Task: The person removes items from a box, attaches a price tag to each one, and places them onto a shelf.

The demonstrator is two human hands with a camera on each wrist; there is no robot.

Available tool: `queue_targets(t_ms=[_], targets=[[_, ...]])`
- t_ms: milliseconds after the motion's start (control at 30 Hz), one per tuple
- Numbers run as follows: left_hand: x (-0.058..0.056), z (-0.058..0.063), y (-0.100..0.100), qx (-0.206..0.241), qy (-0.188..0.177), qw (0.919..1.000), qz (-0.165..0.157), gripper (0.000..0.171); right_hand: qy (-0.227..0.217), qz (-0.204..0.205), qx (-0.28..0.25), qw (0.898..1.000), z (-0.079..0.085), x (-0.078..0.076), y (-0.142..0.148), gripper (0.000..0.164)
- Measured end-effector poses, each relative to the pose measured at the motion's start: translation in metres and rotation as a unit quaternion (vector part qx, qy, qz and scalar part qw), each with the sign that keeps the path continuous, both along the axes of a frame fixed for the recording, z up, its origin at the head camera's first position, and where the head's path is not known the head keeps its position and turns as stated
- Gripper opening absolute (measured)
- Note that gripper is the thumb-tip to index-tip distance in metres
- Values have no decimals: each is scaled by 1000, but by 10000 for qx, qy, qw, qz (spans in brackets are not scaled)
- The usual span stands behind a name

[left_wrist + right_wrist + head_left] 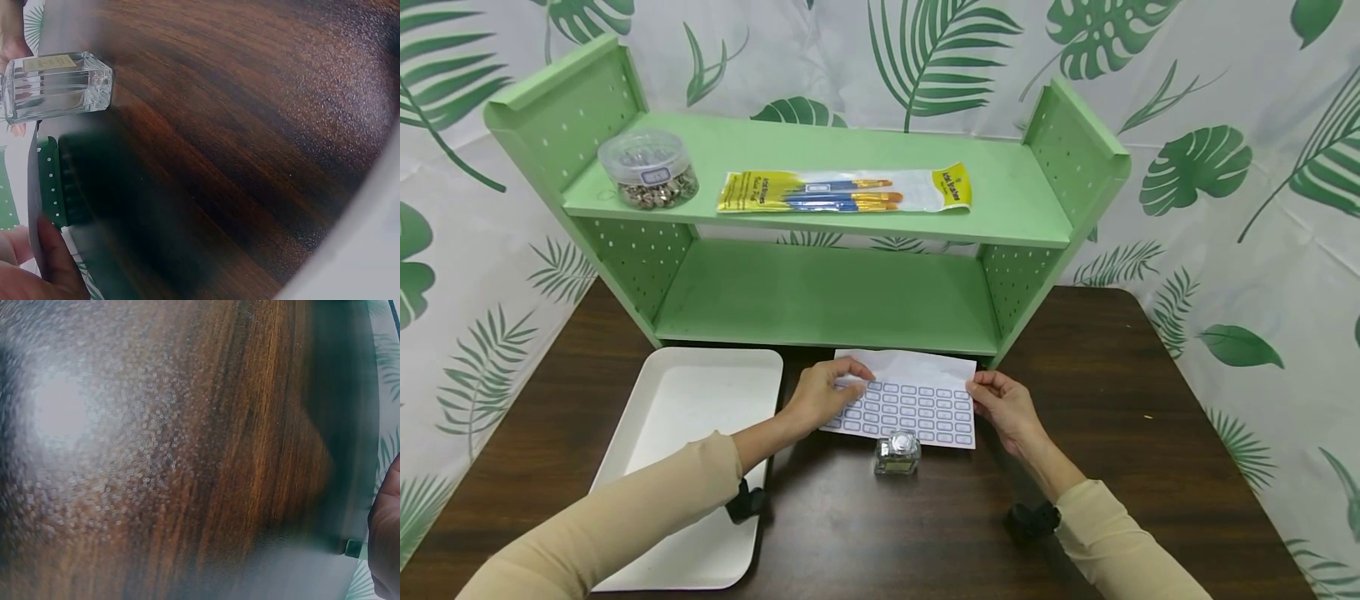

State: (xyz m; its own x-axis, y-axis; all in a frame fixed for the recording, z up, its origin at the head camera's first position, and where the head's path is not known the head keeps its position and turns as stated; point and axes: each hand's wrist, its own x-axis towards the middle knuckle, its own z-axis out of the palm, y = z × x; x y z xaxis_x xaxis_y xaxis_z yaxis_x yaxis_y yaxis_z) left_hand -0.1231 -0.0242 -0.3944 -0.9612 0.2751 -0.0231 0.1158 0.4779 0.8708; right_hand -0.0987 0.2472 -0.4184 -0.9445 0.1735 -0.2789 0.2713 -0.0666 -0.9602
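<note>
Both hands hold a white sheet of small blue-bordered labels (917,408) in front of the shelf. My left hand (822,398) pinches its left side, and the left wrist view has the paper between thumb and fingers (59,253). At the upper right edge, my right hand (1009,410) pinches the sheet between thumb and fingers. Just in front of the sheet's lower edge stands a small clear glass bottle (897,454), with a silvery top and a pale label; neither hand touches it. Only part of the right hand (386,534) shows in the right wrist view.
A green two-level shelf (835,292) stands behind the sheet. Its upper board bears a round clear jar (651,171) of small metallic pieces and a pack of paint brushes (844,190). A white tray (700,392) lies left on the dark wooden table (1120,392), under the left forearm.
</note>
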Motion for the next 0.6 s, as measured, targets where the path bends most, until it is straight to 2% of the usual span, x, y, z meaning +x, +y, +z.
queue_targets(t_ms=[233, 600], targets=[[0, 1, -1, -259, 221, 9994, -58, 13, -33, 25, 61, 10000, 1, 0, 0, 6], [0, 0, 1, -402, 260, 9988, -135, 15, 12, 20, 21, 10000, -1, 0, 0, 7]])
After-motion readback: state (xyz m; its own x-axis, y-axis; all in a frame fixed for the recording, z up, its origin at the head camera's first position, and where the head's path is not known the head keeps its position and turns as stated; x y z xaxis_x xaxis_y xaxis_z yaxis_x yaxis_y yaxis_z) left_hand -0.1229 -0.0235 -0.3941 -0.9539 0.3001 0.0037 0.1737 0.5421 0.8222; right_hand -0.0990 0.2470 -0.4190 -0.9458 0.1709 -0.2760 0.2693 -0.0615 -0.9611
